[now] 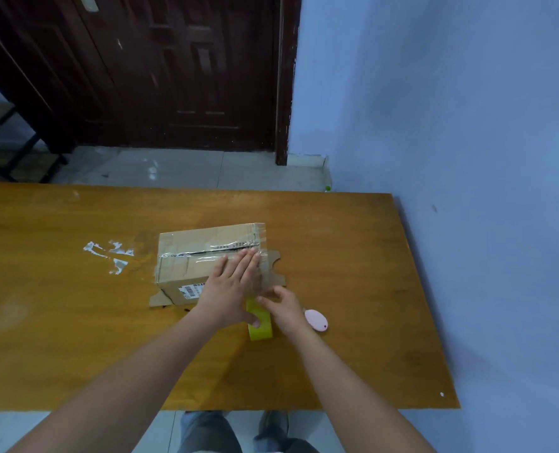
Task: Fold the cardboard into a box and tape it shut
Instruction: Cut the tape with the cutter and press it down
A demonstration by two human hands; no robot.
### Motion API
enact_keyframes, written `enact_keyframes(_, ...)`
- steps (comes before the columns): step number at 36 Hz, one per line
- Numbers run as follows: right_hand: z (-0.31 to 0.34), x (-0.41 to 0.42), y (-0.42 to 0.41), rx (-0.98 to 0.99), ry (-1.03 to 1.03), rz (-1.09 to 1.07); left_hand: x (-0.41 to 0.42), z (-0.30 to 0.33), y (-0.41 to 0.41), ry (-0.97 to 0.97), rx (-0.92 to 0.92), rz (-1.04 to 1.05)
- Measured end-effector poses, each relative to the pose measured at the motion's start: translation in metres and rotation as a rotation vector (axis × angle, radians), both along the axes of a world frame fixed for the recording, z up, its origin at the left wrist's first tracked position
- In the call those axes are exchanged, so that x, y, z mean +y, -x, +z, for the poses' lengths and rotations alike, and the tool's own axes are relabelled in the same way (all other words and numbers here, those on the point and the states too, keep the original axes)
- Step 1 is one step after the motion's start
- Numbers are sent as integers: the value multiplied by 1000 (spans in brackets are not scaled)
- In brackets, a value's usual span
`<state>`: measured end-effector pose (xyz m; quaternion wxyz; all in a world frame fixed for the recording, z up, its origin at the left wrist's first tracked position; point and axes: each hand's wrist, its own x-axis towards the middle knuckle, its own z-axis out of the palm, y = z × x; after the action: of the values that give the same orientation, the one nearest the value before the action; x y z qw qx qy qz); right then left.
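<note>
My left hand (pixel 235 276) lies flat, palm down, fingers straight and together, pressing the clear tape on top of the taped brown cardboard box (pixel 203 256); it grasps nothing. Fingertips point toward 1 o'clock, and the thumb hangs off the near edge, touching the yellow-green roll of tape (pixel 260 318). Forearm comes in from 7 o'clock.

My right hand (pixel 283 305) sits at 4 o'clock of the box, fingers curled toward the strip of clear tape running from box to roll; whether they actually pinch the tape I cannot tell. The roll stands on edge between both wrists.

The box rests near the middle of the orange-brown wooden table (pixel 75 305), a cardboard flap sticking out at its 3 o'clock side and another at 7 o'clock. A pink oval object (pixel 316 319) lies just beside my right wrist at 3 o'clock. White tape scraps (pixel 111 255) at 9 o'clock of the box. Bare tabletop lies left and near; the table's right edge is close to the blue wall (pixel 467 125).
</note>
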<state>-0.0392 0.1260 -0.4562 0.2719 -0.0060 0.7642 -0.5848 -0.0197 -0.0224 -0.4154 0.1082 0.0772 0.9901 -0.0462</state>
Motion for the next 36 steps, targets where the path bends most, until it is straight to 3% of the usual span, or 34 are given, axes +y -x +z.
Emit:
enact_keyframes(8, 3, -2, -4, -38, -26, -96, -1, 3, 2, -236, 114, 48)
enact_keyframes(17, 3, -12, -11, -21, -7, -176, 7, -7, 14, -435, 392, 183)
enact_keyframes(23, -5, -7, -17, 8, -35, -199, 6, -9, 17, -479, 490, 198)
enact_keyframes(36, -9, -1, -27, 11, -74, -191, 0, -10, 14, -382, 586, 40)
